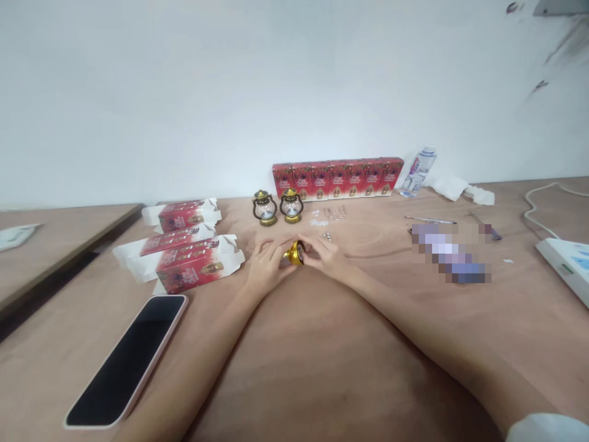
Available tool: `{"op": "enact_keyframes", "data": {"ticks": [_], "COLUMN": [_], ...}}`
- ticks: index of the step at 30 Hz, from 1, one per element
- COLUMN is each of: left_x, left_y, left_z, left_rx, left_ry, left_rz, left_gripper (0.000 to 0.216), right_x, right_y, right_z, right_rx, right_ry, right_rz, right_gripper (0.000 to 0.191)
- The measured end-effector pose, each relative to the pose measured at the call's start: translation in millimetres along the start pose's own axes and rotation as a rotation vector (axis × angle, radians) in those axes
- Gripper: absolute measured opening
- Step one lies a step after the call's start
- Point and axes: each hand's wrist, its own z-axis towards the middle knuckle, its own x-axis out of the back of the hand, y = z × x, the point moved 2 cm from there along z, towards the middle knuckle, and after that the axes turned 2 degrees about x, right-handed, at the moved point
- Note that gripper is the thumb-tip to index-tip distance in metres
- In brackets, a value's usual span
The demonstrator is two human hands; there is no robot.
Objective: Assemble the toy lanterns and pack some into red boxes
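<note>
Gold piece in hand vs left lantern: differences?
Pose: the gold piece is tipped sideways; the left lantern stands upright.
Support: the piece is in the left hand, with the right hand at its base; the lantern rests on the table.
Colour: the piece shows bright gold; the lantern looks darker.
Both have gold parts.

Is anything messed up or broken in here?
Yes, a little. Dark marks spoil the otherwise mostly plain wall at the upper right. Below, the white tissues look crumpled. The bottle beside them seems tilted, though the camera may be bending that.
</note>
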Motion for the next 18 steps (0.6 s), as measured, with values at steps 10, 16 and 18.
{"op": "enact_keyframes", "data": {"ticks": [10,16,18], "left_x": [0.6,-2.4,-3.0], "left_y": [2.4,1.1,-0.3], "left_z": [1.6,0.1,-0.1], "left_rx": [-0.007,0.013,0.048], "left_ry": [0.046,0.011,0.025], "left_rz": [0.078,0.066,0.076], "left_gripper": [0.037,0.038,0.039], "right_x": [0.0,3.2,1.4], "right_y": [5.2,2.9,1.9], "right_z": [-2.7,-1.3,-0.9], "right_rx": [-0.064,-0.106,-0.166], "right_ry": [0.02,0.002,-0.012], "right_rz": [-0.006,0.032,0.069], "right_gripper": [0.022,0.02,0.021]}}
